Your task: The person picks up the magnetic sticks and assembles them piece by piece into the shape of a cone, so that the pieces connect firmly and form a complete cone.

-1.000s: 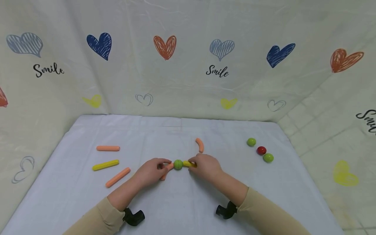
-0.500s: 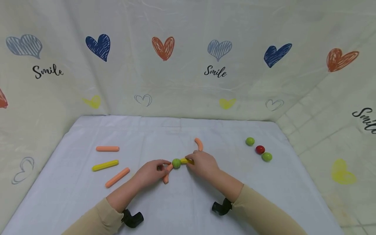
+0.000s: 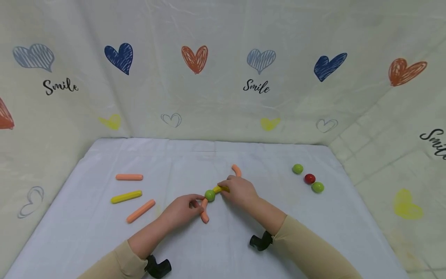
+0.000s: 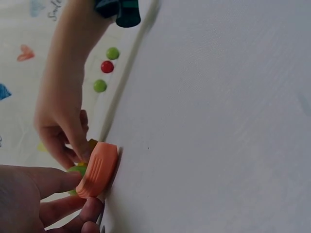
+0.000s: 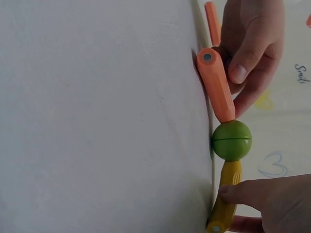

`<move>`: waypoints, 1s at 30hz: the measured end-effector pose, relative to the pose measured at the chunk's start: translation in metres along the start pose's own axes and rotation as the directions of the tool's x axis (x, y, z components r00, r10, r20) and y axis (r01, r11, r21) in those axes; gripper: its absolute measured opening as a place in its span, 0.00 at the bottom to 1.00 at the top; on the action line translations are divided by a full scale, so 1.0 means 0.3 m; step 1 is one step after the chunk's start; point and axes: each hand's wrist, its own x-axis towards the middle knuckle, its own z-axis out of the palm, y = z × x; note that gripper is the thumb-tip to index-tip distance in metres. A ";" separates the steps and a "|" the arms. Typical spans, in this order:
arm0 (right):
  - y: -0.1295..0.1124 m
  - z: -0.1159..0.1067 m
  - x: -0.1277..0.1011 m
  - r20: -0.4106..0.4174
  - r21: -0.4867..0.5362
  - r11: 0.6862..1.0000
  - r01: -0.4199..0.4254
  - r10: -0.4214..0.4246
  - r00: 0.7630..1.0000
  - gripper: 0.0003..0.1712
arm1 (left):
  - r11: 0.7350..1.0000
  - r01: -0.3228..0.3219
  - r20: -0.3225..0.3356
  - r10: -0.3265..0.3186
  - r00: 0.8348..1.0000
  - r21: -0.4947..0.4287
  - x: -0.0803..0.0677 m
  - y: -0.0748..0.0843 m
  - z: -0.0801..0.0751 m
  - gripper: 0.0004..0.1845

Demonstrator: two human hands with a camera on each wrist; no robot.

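Observation:
In the head view, a green ball (image 3: 210,195) joins a curved orange magnetic stick (image 3: 204,214) and a curved yellow magnetic stick (image 3: 216,189). My left hand (image 3: 182,210) holds the orange stick near the ball, its thumb and fingers on either side, as the left wrist view shows. My right hand (image 3: 239,190) pinches the yellow stick, with the thumb (image 5: 233,193) lying across it in the right wrist view. A metal dot shows at the orange stick's free end (image 5: 207,57). Part of the yellow stick is hidden under my right fingers in the head view.
Another curved orange stick (image 3: 236,170) lies just beyond my right hand. To the left are straight orange sticks (image 3: 129,177) (image 3: 141,211) and a straight yellow stick (image 3: 126,197). Two green balls (image 3: 297,168) (image 3: 318,187) and a red ball (image 3: 309,178) sit at the right on the white cloth (image 3: 223,252).
The joined pieces have turned: the orange stick's free end swings toward me and rightward, while the yellow stick tilts away. My right hand shifts slightly left and farther off; my left hand comes slightly nearer.

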 end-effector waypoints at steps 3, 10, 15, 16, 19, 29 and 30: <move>0.006 0.001 -0.004 -0.007 0.009 1.000 0.016 -0.016 1.000 0.17 | 1.000 0.002 -0.021 -0.002 1.000 0.010 0.003 -0.003 0.002 0.22; 0.024 -0.014 -0.019 -0.026 0.032 0.999 0.025 -0.024 0.999 0.19 | 1.000 -0.009 -0.083 0.010 0.997 0.008 0.039 0.020 -0.016 0.22; 0.063 -0.040 -0.030 -0.075 0.073 0.997 -0.004 0.010 0.997 0.19 | 0.998 -0.040 -0.083 0.045 0.996 0.051 0.111 0.053 -0.015 0.21; 0.075 -0.048 -0.033 -0.085 0.090 0.996 -0.013 0.021 0.996 0.19 | 0.997 -0.048 -0.077 0.053 0.996 0.066 0.125 0.060 -0.013 0.21; 0.117 -0.071 -0.044 -0.124 0.119 0.992 -0.040 0.054 0.991 0.19 | 0.994 -0.068 -0.053 0.073 0.996 0.091 0.160 0.082 -0.007 0.21; 0.340 -0.167 -0.092 -0.137 0.186 0.970 -0.157 0.184 0.973 0.22 | 0.985 -0.130 -0.002 0.131 0.991 0.115 0.210 0.107 0.027 0.18; 0.366 -0.176 -0.101 -0.133 0.192 0.966 -0.171 0.199 0.971 0.22 | 0.985 -0.132 0.002 0.133 0.991 0.112 0.212 0.109 0.030 0.17</move>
